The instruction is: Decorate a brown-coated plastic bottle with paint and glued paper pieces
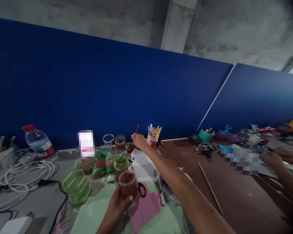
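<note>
My left hand (122, 201) is wrapped around a clear plastic bottle piece (128, 183) with a reddish-brown coating. My right hand (140, 142) reaches far forward and pinches a thin red-handled stick (137, 128), which looks like a paintbrush; its lower end is hidden. Just left of those fingers stands a small red-and-green container (129, 147). Behind it is a clear jar with brown contents (120, 142). A green-topped bottle piece (120, 162) stands behind the held one. Black-handled scissors (142, 190) lie beside my left hand on pink paper (145, 208).
Bottles coated brown and green (99, 167) lie at centre left, near a green plastic tray (76, 187). A red-and-white cup of tools (153, 139) stands by the blue partition (112, 87). White cables (26, 172) cover the left; a wooden stick (210, 188) and another person's hands (273, 159) are right.
</note>
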Demonstrator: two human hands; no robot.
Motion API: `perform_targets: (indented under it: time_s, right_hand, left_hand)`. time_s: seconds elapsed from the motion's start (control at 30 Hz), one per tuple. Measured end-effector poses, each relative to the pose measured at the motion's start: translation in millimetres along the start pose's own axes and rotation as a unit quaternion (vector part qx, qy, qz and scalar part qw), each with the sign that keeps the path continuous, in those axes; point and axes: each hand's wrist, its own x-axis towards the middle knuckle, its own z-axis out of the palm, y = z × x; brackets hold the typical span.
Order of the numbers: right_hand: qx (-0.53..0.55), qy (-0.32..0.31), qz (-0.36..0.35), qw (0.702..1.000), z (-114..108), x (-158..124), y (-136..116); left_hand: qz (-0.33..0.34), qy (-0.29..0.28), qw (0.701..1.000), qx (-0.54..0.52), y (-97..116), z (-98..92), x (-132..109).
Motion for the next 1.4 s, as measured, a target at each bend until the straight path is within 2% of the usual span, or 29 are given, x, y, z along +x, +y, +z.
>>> perform_targets:
  time_s: [0.13,0.27,0.37,0.5,0.63,0.73,0.83,0.93,1.07,1.1,1.17,1.23,1.3,1.4]
  right_hand:
    - [0.004,0.014,-0.005,1.000,-3.5,2.6,4.1]
    - [0.017,-0.005,0.009,1.000,9.1,-4.7,8.1]
    - [0.053,-0.005,0.014,0.999,11.2,-6.7,9.0]
    - [0.141,0.028,0.023,0.989,-8.5,-3.4,9.3]
    - [0.261,0.057,0.054,0.962,-29.8,-5.7,14.7]
    - [0.367,0.070,0.082,0.924,-38.1,-17.3,23.2]
    - [0.472,0.078,0.103,0.872,-46.2,-40.3,34.2]
    - [0.561,0.087,0.111,0.816,-58.3,-73.3,46.2]
    - [0.643,0.083,0.107,0.754,-74.0,-123.7,57.5]
    - [0.669,0.074,0.104,0.732,-75.8,-135.9,58.3]
    - [0.756,0.042,0.091,0.647,-75.6,-158.2,57.4]
    - [0.800,0.012,0.078,0.595,-70.3,-176.6,53.6]
    - [0.812,-0.004,0.068,0.579,-61.3,-189.7,48.6]
    - [0.817,-0.009,0.063,0.573,-46.2,-198.9,43.0]
  left_hand:
    - [0.004,-0.009,1.000,0.000,2.8,1.9,-1.7]
    - [-0.021,-0.033,0.999,-0.013,4.3,-0.4,-0.8]
    - [-0.020,-0.018,1.000,-0.003,3.4,-1.5,-0.9]
    - [0.000,-0.002,1.000,0.018,2.6,-0.6,-1.8]
    - [-0.011,-0.015,1.000,0.023,6.2,-0.7,-0.8]
    - [-0.027,-0.015,0.999,0.029,10.7,-0.6,-1.1]
    - [-0.025,0.000,0.999,0.039,12.7,0.9,-2.6]
    - [-0.012,0.022,0.999,0.036,10.8,2.6,-3.1]
    - [-0.019,0.006,0.999,0.033,7.4,2.8,-3.4]
    - [-0.022,0.005,0.999,0.034,7.1,2.6,-4.0]
    - [-0.022,0.013,0.999,0.037,7.2,2.3,-5.6]
    - [-0.017,0.019,0.999,0.046,7.3,1.9,-7.0]
    - [-0.012,0.021,0.998,0.052,6.2,1.3,-7.1]
    - [-0.003,0.021,0.999,0.045,2.6,0.1,-4.7]
